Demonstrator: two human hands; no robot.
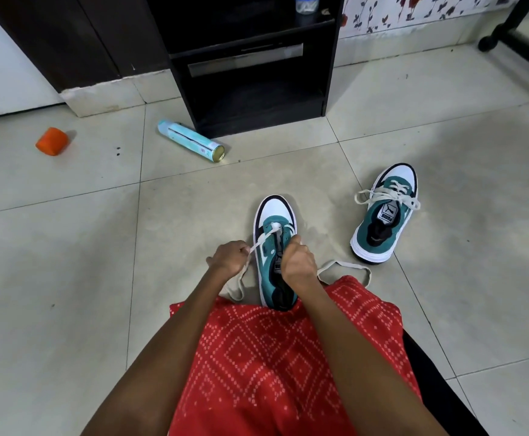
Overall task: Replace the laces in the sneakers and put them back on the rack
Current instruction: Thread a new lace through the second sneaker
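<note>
Where pale tiles (68,247) meet the wall (398,17), a black rack (250,99) stands.

L hand (230,258), R hand (297,262), fingers round lace (256,245), at near sneaker (274,212); 2nd sneaker (363,234) well apart, right

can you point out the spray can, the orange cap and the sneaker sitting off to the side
spray can (190,140): head view, middle of its body
orange cap (52,141): head view, its side wall
side sneaker (388,213): head view, the logo label near its middle
</note>
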